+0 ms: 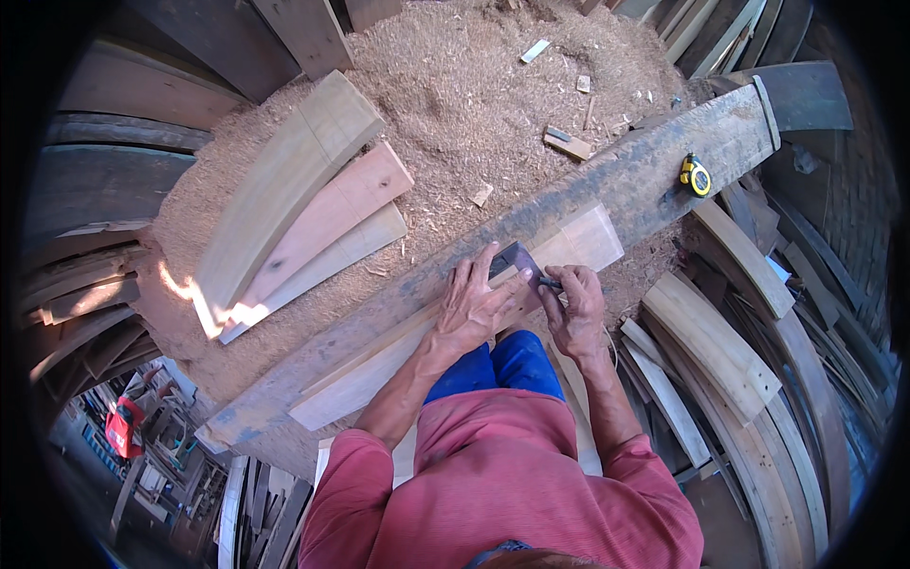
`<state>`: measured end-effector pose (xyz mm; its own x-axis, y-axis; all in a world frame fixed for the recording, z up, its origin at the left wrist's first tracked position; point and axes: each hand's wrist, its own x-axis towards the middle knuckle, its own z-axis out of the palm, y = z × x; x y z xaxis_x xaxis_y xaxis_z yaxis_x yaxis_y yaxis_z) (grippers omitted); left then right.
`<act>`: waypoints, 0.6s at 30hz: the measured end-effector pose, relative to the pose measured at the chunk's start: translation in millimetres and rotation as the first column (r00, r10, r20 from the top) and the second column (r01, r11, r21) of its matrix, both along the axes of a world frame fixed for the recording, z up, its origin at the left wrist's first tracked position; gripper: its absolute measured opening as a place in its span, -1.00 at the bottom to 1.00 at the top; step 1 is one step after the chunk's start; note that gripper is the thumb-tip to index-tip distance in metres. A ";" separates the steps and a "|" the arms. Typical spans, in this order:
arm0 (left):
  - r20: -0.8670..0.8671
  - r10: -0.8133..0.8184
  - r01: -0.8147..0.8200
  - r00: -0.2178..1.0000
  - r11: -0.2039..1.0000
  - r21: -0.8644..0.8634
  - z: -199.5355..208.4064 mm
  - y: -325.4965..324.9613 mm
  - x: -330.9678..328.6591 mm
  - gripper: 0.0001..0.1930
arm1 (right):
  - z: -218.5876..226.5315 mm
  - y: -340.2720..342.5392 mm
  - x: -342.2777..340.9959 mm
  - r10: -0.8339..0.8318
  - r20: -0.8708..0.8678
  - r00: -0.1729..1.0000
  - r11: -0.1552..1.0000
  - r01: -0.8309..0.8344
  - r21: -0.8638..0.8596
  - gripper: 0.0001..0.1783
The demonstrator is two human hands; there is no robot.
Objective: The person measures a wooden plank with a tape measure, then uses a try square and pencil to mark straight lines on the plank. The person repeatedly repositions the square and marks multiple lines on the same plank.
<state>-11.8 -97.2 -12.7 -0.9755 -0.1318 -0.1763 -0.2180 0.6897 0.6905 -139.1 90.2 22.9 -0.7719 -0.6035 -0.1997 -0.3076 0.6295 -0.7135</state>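
A pale wooden board lies slantwise on a long worn beam in front of my lap. My left hand rests over the board, with a dark, flat, square-edged tool held down between its index finger and thumb. Close beside it, my right hand pinches a short dark stick, like a pencil or marker, its tip by the tool's edge. Past both hands, the board's right end shows a faint line across it. The underside of the left fingers is hidden.
A yellow and black tape measure lies on the beam's right part. Three cut boards lie on sawdust beyond the beam, at left. Small offcuts are scattered there. Stacked planks crowd the right side.
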 end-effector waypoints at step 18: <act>0.046 -0.037 0.037 0.998 0.999 0.019 -4.3 1.9 -7.4 -0.35 | -18.3 -0.9 4.5 0.015 -0.046 0.999 1.000 -0.015 -0.009 -0.52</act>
